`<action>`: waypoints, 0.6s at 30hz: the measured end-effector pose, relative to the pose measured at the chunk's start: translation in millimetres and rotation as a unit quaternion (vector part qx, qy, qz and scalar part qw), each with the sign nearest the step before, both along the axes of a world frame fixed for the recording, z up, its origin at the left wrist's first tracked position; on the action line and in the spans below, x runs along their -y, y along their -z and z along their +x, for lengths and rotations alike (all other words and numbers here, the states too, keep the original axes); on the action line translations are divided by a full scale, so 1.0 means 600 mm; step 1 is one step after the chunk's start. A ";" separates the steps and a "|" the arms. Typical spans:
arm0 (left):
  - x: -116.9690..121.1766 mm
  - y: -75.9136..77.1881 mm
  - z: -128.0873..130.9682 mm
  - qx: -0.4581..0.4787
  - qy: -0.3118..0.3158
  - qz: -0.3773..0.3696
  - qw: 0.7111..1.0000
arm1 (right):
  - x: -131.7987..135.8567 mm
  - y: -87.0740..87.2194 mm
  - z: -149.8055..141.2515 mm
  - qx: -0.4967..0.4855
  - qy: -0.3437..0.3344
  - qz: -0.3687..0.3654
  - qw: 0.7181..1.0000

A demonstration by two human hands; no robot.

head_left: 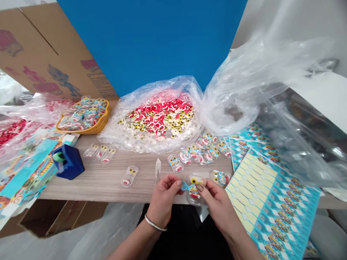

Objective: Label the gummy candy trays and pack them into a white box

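Note:
Near the table's front edge, my left hand [166,192] pinches the blue end of a printed sticker [187,186]. My right hand [215,193] is closed on the right side of the same sticker, with the thumb over it. A small clear plastic case [195,200] with yellow eye pieces lies under the sticker, partly hidden by my fingers. Just right of it rests a case with a sticker around it [220,177]. Several more such cases [195,153] lie in a group behind my hands. One unlabelled case [130,175] sits to the left.
A clear bag [151,142] of red, white and yellow pieces stands at the back. Sticker sheets [256,187] lie at the right. At the left are a yellow basket [100,124] of cases, a blue tape dispenser [71,161] and several unlabelled cases [100,152]. A pointed white strip [158,169] lies behind my left hand.

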State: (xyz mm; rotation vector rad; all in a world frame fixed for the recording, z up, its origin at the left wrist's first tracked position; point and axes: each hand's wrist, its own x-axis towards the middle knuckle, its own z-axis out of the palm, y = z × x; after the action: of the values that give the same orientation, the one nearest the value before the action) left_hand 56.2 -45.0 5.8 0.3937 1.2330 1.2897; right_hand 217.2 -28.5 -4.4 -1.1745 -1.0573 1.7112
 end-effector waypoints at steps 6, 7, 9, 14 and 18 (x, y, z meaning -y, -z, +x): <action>0.005 0.003 0.016 0.186 0.069 -0.057 0.978 | 0.012 0.006 -0.015 -0.054 -0.014 -0.003 0.998; 0.005 0.002 0.018 0.194 0.071 -0.056 0.977 | 0.013 0.005 -0.018 -0.039 -0.014 0.010 0.999; 0.004 0.001 0.018 0.196 0.065 -0.047 0.977 | 0.015 0.005 -0.026 -0.009 -0.012 0.035 0.999; 0.007 0.016 0.000 0.134 0.058 -0.021 0.989 | 0.011 0.020 -0.056 0.008 0.007 0.027 1.000; 0.023 0.028 -0.050 -0.126 0.082 0.002 0.989 | -0.027 0.034 -0.081 0.075 0.020 0.046 0.996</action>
State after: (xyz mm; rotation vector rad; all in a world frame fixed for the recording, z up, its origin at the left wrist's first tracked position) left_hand 26.5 -58.9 -11.3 0.6630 1.3775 1.1261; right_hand 168.8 -12.5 -25.0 -1.2728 -1.1819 1.5466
